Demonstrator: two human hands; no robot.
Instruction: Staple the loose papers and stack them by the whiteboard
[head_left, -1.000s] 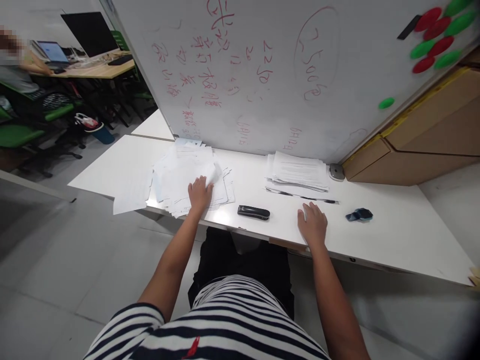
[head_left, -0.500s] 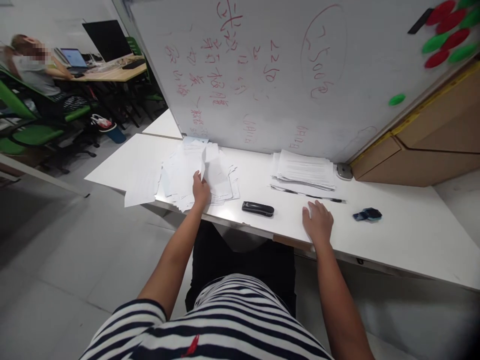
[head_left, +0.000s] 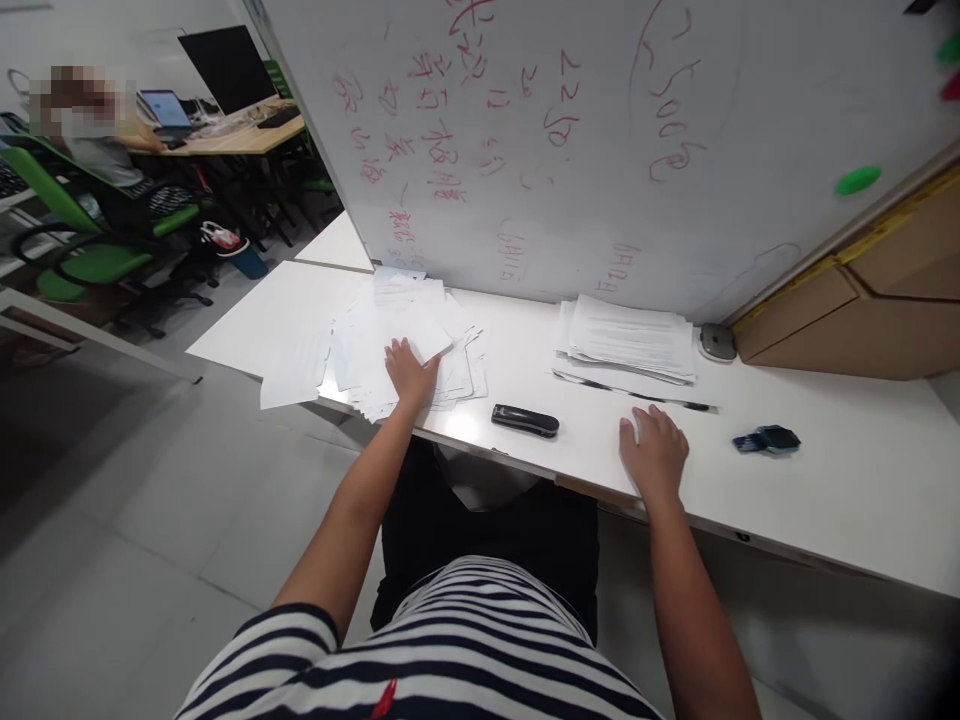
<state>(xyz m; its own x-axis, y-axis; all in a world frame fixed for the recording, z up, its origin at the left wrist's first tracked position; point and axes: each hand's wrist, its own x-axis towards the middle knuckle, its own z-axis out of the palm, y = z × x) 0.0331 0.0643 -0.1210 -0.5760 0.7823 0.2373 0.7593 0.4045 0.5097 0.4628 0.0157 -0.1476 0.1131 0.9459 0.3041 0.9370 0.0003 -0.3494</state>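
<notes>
The left hand (head_left: 410, 368) lies open, palm down, fingers spread on a loose heap of papers (head_left: 371, 345) at about eleven o'clock from the person. It presses on the sheets and does not pinch any one of them, as far as I can see. One single sheet (head_left: 294, 370) at the heap's nine o'clock hangs over the edge of the white table (head_left: 825, 480).

The right hand (head_left: 654, 455) rests at one o'clock near the table's front edge, fingers loosely bent, gripping nothing that I can make out. Between the two hands lies a black stapler (head_left: 525, 420), touched by neither. At the right hand's twelve o'clock is a pen (head_left: 645, 397), and just beyond it a squared-up stack of papers (head_left: 630, 340) against the whiteboard (head_left: 600, 150). A small blue object (head_left: 769, 440) sits at its three o'clock.

Judging by the two piles, part of the paper looks ordered. The heap under the left hand looks unsorted, so much seems left.
</notes>
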